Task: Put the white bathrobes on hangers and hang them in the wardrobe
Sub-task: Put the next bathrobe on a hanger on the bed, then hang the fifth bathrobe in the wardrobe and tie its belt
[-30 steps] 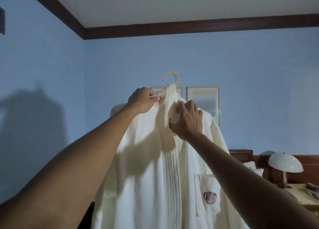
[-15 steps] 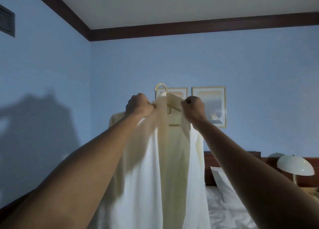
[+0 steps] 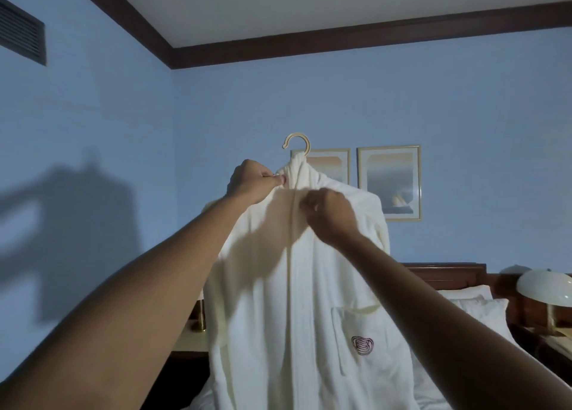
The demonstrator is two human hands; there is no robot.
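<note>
The white terry bathrobe with a ribbed collar [image 3: 309, 286] is held up at arm's length so it drapes free of the bed. Only the pale curved plastic hanger hook [image 3: 297, 140] shows, at twelve o'clock above the collar. The left hand [image 3: 255, 182] pinches the collar at nine o'clock of the neck, bearing the weight; the right hand [image 3: 329, 213], fingers curled, appears to tug the front edges together (likely so the robe sits squarely). No wardrobe is in view.
</note>
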